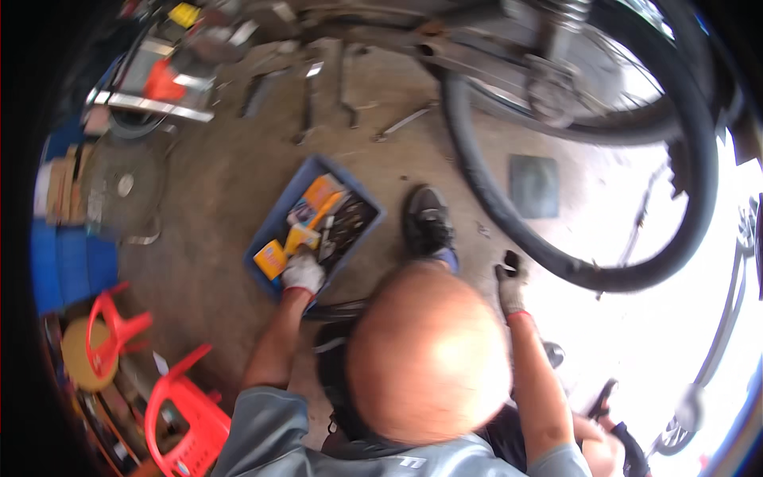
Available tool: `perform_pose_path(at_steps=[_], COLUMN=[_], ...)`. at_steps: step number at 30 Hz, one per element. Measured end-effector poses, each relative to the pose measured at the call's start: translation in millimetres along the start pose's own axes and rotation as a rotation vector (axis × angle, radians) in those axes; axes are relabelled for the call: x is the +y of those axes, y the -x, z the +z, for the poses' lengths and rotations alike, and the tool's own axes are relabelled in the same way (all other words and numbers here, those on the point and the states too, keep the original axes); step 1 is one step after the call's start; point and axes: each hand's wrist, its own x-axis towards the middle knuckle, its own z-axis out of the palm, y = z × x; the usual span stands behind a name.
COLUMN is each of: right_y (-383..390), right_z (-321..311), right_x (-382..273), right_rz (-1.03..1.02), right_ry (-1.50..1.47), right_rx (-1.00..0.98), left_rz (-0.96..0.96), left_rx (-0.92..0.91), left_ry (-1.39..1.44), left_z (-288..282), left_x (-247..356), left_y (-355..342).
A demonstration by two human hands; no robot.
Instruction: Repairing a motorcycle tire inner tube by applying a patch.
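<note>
My left hand [304, 273], in a pale work glove with a red cuff, reaches into a blue plastic bin [265, 225]. Its dark fingertips are on the lower edge of a small yellow box [303, 237] and look closed on it, though blurred. Another yellow-orange box [270, 259] lies beside that hand, and an orange-and-white packet [320, 197] is farther up the bin. Small dark metal parts [347, 226] fill its right side. My right hand [513, 285], gloved with dark fingertips, hangs near the tyre [509, 219]; thumb and fingers are apart, with nothing visible between them.
A raised motorcycle frame and wheel take up the upper right. Several hand tools, among them a wrench [405, 121], lie on the floor beyond the bin. A dark square plate [534, 186] lies behind the tyre. Red plastic chairs [191, 417] stand at the lower left.
</note>
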Motion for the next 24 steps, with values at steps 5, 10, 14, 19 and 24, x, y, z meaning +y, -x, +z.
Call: perform_pose_path(at_steps=[5, 10, 14, 19, 24], right_y=[45.5, 67.2, 72.0, 64.0, 59.9], right_z=[-12.1, -28.4, -43.3, -55.5, -60.8], right_x=[-34.1, -17.9, -3.5, -11.6, -28.7], right_rz=[0.054, 0.194, 0.213, 0.245, 0.154], right_ry=[0.164, 0.119, 0.158, -0.060, -0.118], right_rx=[0.019, -0.003, 0.086, 0.093, 0.050], left_rz=[0.002, 0.021, 0.052, 0.101, 0.427], left_rx=[0.002, -0.017, -0.053, -0.079, 0.000], left_ry=[0.067, 0.008, -0.069, -0.186, -0.247], left_z=[-9.4, -17.8, -38.9, -133.2, -301.0], left_x=[3.6, 2.6, -2.2, 1.6, 84.0], left_y=[2.4, -7.2, -22.6, -29.2, 20.2])
